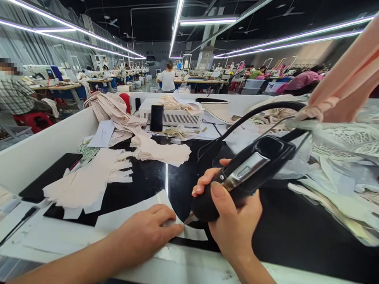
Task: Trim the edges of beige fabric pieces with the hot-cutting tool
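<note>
Fabric piece (134,216) is pressed flat on the worktop (298,228) by the open left hand (147,236), just left of the tip of the cutting tool (238,177) clamped in the right hand (233,226).

No legible text anywhere. Paper slip (103,133) on table (185,270): marks too small to read. Distant wall sign (206,55): blurred, unreadable.

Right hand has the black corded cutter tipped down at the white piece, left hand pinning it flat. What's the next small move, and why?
Probably ease the black corded handheld cutter forward along the edge of the flat white fabric piece. The right hand grips it with its tip down at the fabric, close to the left hand's fingertips, which press the piece flat on the black table top. Keep those fingertips clear.
</note>
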`<control>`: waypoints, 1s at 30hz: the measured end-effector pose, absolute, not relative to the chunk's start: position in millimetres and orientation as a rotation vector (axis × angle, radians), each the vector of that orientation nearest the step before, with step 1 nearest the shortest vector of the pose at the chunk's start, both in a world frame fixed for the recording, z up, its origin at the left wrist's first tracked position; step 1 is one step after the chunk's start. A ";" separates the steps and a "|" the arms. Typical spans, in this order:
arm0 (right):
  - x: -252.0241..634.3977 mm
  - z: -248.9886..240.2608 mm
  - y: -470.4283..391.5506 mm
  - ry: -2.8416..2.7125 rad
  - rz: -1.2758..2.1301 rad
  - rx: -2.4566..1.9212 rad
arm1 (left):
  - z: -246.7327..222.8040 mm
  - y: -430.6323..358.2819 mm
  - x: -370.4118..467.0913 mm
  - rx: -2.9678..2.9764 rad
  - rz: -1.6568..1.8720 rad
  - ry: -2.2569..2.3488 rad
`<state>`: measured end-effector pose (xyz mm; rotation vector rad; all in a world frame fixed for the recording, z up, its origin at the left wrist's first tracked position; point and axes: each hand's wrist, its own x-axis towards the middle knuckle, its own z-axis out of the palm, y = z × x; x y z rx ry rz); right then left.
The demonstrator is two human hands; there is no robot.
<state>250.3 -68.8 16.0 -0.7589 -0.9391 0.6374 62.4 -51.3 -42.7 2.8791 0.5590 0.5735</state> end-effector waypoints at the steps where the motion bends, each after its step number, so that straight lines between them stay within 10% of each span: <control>1: 249.4 15.3 -68.2 -0.945 0.636 -0.756 | -43.1 -51.2 62.7 2.874 0.577 0.561; 30: 238.8 13.2 -44.4 -0.976 0.590 -0.789 | -48.1 -53.1 65.2 2.783 0.689 0.661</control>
